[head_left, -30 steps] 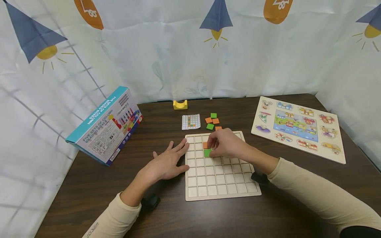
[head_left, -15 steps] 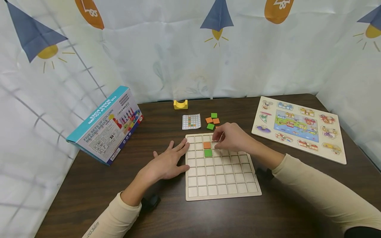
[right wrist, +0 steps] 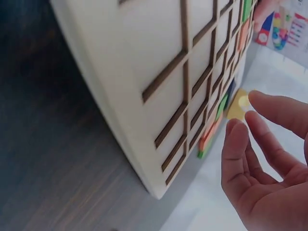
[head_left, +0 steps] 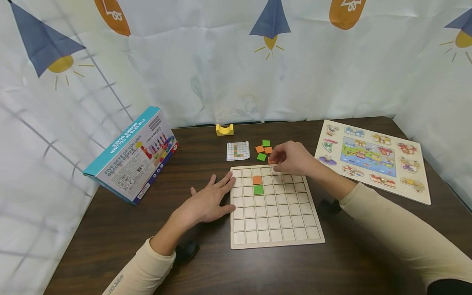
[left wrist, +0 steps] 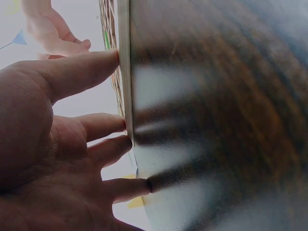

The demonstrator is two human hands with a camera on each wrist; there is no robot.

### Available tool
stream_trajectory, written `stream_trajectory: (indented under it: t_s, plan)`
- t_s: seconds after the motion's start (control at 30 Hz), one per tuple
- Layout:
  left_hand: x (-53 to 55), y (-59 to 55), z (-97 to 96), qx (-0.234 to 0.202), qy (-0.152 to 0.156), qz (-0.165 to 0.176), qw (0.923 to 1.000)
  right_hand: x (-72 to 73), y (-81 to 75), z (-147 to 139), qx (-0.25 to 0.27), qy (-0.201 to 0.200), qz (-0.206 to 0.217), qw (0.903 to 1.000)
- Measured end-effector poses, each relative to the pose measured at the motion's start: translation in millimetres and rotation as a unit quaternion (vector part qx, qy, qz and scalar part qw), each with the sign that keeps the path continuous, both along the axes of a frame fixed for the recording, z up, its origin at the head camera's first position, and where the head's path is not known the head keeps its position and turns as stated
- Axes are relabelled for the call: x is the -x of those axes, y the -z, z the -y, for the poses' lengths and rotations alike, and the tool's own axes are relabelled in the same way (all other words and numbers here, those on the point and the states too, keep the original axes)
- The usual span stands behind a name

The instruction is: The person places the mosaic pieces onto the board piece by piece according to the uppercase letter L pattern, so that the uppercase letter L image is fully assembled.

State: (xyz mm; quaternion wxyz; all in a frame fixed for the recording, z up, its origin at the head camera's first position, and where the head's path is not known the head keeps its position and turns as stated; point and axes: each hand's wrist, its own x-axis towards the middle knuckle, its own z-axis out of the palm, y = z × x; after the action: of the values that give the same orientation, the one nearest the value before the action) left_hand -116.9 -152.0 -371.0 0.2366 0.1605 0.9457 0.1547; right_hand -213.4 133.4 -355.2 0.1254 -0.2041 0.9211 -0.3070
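A pale wooden grid board [head_left: 273, 212] lies on the table, with an orange tile [head_left: 257, 180] and a green tile [head_left: 259, 189] seated one behind the other in its cells. My left hand [head_left: 208, 203] rests at the board's left edge, fingers spread; the left wrist view shows its thumb [left wrist: 96, 72] and fingertips along the rim. Over the board's far edge is my right hand [head_left: 295, 159], its fingers bent loosely. In the right wrist view, a gap shows between thumb and fingers [right wrist: 236, 144], with nothing in it. An orange loose tile [head_left: 271, 161] lies partly hidden beside its fingertips.
Several loose green and orange tiles [head_left: 261, 157] lie behind the board, next to a small printed pattern card [head_left: 237, 151]. Farther back stands a yellow notched block [head_left: 224, 130]. A toy box [head_left: 136, 155] stands left; a wooden picture puzzle [head_left: 372, 162] lies right.
My right hand has moved away from the orange and green tiles on the board, back and to the right, to the loose tiles. My left hand has stayed at the board's edge.
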Motion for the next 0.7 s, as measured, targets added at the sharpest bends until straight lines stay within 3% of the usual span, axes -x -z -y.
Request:
stream_trajectory:
  t_s: [0.37, 0.7]
  plan:
    - [-1.0, 0.2, 0.9, 0.001, -0.002, 0.001, 1.0000, 25.0, 12.0, -2, 0.010, 0.015, -0.011, 0.9998]
    - [-0.2, -0.1, -0.5, 0.004, -0.002, 0.000, 1.0000, 37.5, 16.7, 11, 0.027, 0.020, 0.003, 0.9994]
